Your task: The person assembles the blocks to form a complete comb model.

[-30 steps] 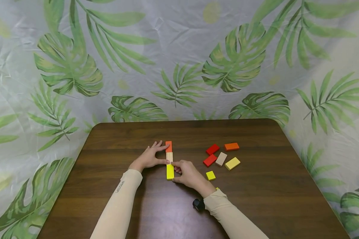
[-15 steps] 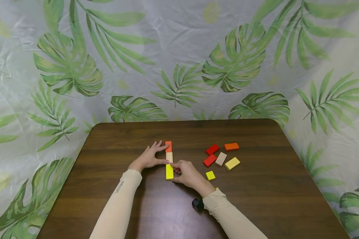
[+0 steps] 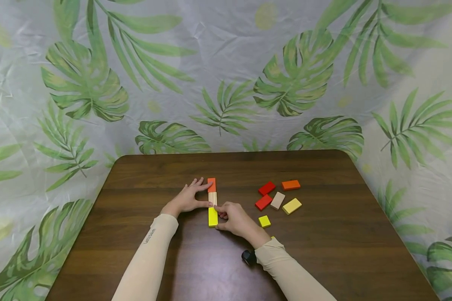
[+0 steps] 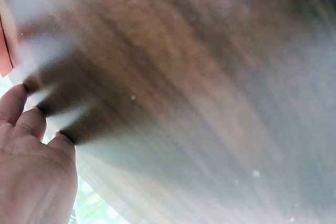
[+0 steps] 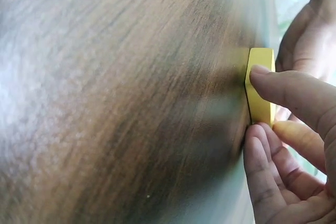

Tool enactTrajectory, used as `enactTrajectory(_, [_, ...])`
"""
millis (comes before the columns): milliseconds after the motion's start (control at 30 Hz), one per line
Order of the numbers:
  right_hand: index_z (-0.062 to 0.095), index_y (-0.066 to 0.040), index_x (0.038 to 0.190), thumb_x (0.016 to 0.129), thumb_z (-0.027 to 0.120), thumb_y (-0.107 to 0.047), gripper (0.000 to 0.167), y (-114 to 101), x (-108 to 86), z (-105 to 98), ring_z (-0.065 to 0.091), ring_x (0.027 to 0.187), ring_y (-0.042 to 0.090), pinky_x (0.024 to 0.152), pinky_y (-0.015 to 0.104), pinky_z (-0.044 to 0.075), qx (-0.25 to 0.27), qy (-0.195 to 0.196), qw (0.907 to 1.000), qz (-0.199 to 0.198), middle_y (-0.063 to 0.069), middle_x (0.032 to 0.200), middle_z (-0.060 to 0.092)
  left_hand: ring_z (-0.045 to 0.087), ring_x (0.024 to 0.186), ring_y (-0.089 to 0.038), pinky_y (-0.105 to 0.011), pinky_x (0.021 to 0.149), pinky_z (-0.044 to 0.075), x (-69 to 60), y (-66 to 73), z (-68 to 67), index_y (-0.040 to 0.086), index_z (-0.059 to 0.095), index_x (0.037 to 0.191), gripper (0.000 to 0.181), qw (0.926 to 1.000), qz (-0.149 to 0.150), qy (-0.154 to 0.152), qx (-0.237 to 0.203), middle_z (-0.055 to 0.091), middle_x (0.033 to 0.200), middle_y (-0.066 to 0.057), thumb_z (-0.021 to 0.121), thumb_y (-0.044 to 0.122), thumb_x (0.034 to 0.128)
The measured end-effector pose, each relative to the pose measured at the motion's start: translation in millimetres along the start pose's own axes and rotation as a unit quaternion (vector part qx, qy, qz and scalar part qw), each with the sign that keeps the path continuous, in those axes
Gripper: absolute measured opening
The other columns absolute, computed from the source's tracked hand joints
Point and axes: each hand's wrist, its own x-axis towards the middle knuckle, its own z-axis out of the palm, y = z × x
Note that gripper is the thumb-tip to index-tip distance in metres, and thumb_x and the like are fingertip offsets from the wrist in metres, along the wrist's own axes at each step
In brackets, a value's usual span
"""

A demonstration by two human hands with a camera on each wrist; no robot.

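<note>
Three blocks lie end to end on the table: an orange block at the far end, a pale striped wood block in the middle, and a bright yellow block nearest me. From the left side, my left hand spreads its fingers, the index on the orange block and the thumb by the seam between the striped and yellow ones. Its other fingers rest on the table in the left wrist view. My right hand pinches the yellow block between thumb and index finger from the right.
To the right lie two red blocks, an orange one, a pale wood one, a light yellow one and a small yellow square. Another yellow piece is mostly behind my right wrist. The brown table meets a leaf-patterned curtain.
</note>
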Motion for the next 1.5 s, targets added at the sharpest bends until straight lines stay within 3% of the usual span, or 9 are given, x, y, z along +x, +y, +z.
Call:
enactTrajectory(600, [0.065,-0.004,0.146,0.085,0.093,-0.012,0.068,5.4,0.3,2.1,0.066,0.095,0.015,0.088,0.029,0.062,0.002,0.005,1.0,-0.008,0.007,0.107,0.069,0.002,0.169,-0.043,-0.069,0.133,0.001,0.2,-0.9,0.4,0.026,0.033,0.17,0.085,0.9997,0.004,-0.018,0.016,0.011,0.181,-0.017,0.075,0.05,0.0999])
enactTrajectory(867, [0.065,-0.003,0.146,0.085,0.092,-0.012,0.067,5.1,0.5,0.5,0.067,0.095,0.016,0.087,0.028,0.062,0.003,0.0,1.0,-0.002,0.007,0.107,0.069,0.004,0.168,-0.046,-0.072,0.132,0.003,-3.7,1.5,0.3,0.023,0.039,0.168,0.082,0.9997,0.024,-0.006,0.01,0.015,0.18,-0.021,0.076,0.048,0.0995])
enactTrajectory(1200, [0.065,-0.001,0.145,0.085,0.093,-0.012,0.067,7.2,1.2,3.6,0.066,0.092,0.014,0.086,0.026,0.062,0.004,0.006,1.0,-0.007,0.007,0.106,0.069,0.005,0.169,-0.043,-0.071,0.132,0.005,-6.7,-0.8,3.0,0.023,0.038,0.169,0.107,0.9993,0.023,-0.014,0.025,0.016,0.18,-0.02,0.09,0.057,0.0821])
enactTrajectory(1500, [0.066,-0.002,0.145,0.084,0.094,-0.011,0.068,3.8,0.2,3.2,0.067,0.094,0.018,0.087,0.029,0.062,0.009,0.005,0.9999,0.008,0.008,0.105,0.069,0.007,0.169,-0.043,-0.07,0.133,0.006,-7.2,2.6,5.7,0.024,0.04,0.168,0.106,0.9992,0.017,-0.007,0.036,0.017,0.18,-0.019,0.091,0.058,0.081])
